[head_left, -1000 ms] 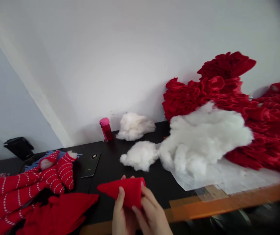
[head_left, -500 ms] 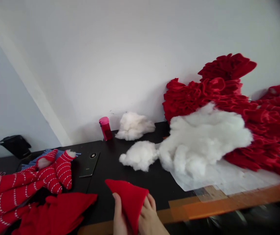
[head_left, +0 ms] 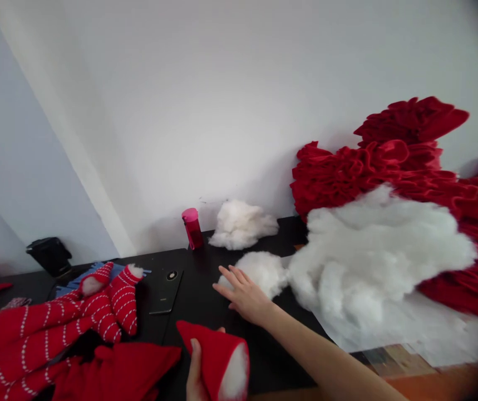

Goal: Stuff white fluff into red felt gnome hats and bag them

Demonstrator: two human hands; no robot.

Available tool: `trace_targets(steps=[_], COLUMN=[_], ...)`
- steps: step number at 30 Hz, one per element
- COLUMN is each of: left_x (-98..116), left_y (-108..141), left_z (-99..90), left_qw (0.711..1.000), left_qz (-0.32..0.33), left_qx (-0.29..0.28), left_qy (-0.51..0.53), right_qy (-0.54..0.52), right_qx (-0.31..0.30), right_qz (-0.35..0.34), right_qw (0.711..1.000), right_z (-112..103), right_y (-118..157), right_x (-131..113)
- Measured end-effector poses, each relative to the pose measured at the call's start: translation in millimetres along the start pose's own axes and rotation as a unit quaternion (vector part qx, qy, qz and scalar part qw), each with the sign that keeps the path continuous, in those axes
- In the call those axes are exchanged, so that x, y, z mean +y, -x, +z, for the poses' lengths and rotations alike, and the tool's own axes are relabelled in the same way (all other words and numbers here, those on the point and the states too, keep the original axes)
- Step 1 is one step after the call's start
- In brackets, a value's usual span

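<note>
- Main risk: the white fill [head_left: 235,374] sat exposed at the mouth of the red felt cone [head_left: 209,353]. Tipping the mouth down or slackening your hold could have let it drop.
- Your left hand [head_left: 195,373] was closed on the cone, thumb on the near side, fingertips just showing behind it. Your grip looked firm, but the hold was low and near the table edge of the view.
- Your right hand [head_left: 245,295] was open, fingers spread, at the near edge of the small fill tuft [head_left: 259,273]. It looked to be touching; I can't tell how much pressure it had on.
- Second risk: the tuft lay against the big fill pile [head_left: 380,256]. A careless pull could have dragged loose fibres off the pile.
- The cone was over the black table [head_left: 199,289], just beside the red felt pieces [head_left: 116,370], so the fill could have snagged on them.
- Containers: the cone held the fill, and how deep it went was hidden. The pink bottle [head_left: 192,228] stood upright by the wall; contents can't be told.
- The pile sat on a white sheet [head_left: 405,334], with a second tuft [head_left: 242,225] by the wall.
</note>
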State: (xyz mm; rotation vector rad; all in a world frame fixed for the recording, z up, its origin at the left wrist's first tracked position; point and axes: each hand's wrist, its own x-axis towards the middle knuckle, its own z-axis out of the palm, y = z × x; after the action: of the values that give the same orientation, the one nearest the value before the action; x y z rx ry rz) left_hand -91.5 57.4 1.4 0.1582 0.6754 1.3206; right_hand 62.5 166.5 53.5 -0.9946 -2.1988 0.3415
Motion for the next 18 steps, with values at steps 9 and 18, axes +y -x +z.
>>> trace_targets(steps=[9,18], left_x=[13,-10], left_y=[-35,-71], left_z=[33.9,86.6], left_qw=[0.996,0.972], left_qz=[-0.042,0.017], left_qx=[-0.078,-0.137], left_qy=[-0.030,-0.188], right_qy=[-0.223,-0.492], right_qx=[0.066,0.176], right_qz=[0.168,0.248], right_qw=[0.958,0.815], right_z=[39,5], right_y=[-18,-1], right_x=[46,36])
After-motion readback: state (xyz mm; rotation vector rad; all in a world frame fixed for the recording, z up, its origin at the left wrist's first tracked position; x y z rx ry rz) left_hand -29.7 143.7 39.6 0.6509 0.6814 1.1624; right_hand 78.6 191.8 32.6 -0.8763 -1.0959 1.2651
